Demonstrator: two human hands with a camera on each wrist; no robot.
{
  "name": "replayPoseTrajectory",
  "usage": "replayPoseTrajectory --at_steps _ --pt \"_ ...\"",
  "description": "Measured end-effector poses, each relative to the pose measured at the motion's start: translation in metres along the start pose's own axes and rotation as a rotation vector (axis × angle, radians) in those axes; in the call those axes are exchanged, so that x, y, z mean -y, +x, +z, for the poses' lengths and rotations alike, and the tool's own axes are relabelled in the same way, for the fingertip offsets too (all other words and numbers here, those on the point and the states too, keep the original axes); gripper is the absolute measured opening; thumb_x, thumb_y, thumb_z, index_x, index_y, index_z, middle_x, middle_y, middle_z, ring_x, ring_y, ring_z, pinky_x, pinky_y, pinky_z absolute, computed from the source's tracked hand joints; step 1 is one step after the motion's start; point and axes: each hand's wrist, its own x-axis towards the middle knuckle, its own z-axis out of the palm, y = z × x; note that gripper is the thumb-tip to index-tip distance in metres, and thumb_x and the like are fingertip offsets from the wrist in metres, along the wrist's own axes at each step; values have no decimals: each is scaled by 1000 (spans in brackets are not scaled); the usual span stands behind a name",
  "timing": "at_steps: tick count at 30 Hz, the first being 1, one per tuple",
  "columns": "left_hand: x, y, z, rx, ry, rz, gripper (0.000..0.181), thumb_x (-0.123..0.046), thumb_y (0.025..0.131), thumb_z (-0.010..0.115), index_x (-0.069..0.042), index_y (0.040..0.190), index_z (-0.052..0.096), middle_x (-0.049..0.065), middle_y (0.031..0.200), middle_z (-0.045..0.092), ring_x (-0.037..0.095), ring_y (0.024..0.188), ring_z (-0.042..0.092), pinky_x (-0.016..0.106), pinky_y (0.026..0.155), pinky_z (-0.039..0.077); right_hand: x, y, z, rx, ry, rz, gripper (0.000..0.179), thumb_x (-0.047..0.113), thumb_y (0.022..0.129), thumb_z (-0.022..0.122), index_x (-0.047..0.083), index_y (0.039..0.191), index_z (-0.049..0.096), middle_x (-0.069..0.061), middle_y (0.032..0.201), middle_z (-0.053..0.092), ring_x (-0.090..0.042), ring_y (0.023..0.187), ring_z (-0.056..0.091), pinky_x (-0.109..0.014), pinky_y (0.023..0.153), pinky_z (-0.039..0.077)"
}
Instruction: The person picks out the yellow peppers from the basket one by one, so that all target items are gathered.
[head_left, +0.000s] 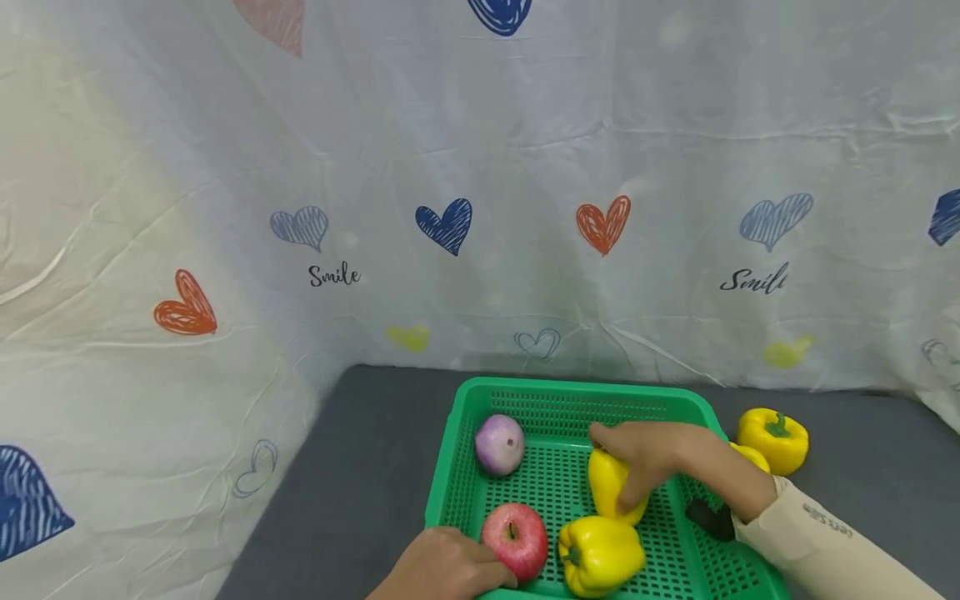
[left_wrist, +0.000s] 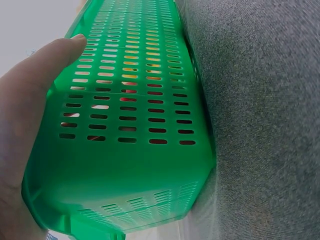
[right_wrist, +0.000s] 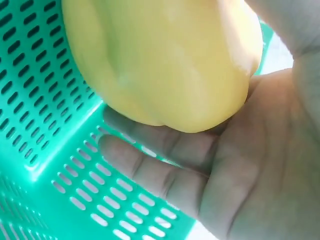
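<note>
A green plastic basket [head_left: 585, 386] with slotted walls stands on the dark tabletop. My left hand [head_left: 448, 567] grips its near-left rim, the thumb lying along the outside wall in the left wrist view. Inside the basket, my right hand [head_left: 654, 452] holds a yellow bell pepper [right_wrist: 165, 60], its fingers around the pepper's side. A second yellow bell pepper [head_left: 609, 560] lies on its side just nearer to me. By my left fingers sits a red apple [head_left: 517, 542], and a purple onion [head_left: 499, 445] rests at the far left of the basket.
To the right, outside the basket, sits another yellow bell pepper [head_left: 786, 450], with one more yellow pepper [head_left: 750, 456] partly hidden by my right forearm. A white curtain [head_left: 525, 275] printed with hearts hangs behind and left of the grey tabletop [head_left: 337, 492].
</note>
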Motion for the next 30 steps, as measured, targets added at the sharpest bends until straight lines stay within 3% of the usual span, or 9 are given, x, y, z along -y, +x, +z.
replayPoseTrajectory --at_steps 4,7,15,21,27,30 --pt "1 1 0 10 7 4 18 -42 89 49 -30 81 59 -21 64 45 -11 55 35 5 51 26 4 -1 4 -20 -53 -55 71 34 61 81 24 122 45 12 94 48 -8 78 47 -30 68 43" --pt "1 3 -1 6 20 6 19 -42 90 48 -29 80 60 -21 64 46 -11 55 36 5 51 27 7 -4 6 -36 -99 -51 75 37 60 81 28 125 46 11 100 46 -9 80 46 -32 69 43" --pt "-1 1 2 -6 11 -30 19 -39 90 49 -28 80 61 -20 64 48 -9 55 37 5 54 30 15 -18 8 -82 -123 -155 70 31 60 81 28 121 47 11 92 40 -7 75 42 -24 61 41" --pt "1 -2 4 -11 87 2 10 -34 87 54 -30 81 61 -21 68 50 -9 58 41 6 56 32 22 -28 12 -111 -152 -205 68 20 61 81 30 119 48 12 91 39 -6 76 40 -23 61 41" --pt "1 1 2 2 57 3 11 -35 88 52 -30 82 60 -21 65 47 -10 56 38 5 55 30 24 -36 15 -147 -135 -252 54 14 65 77 35 108 52 10 86 37 -7 66 40 -21 55 38" --pt "1 1 2 -17 62 24 9 -32 87 54 -30 80 60 -21 64 46 -10 55 37 5 54 30 24 -39 16 -165 -123 -283 57 14 65 77 36 112 53 9 91 38 -6 69 40 -21 56 38"
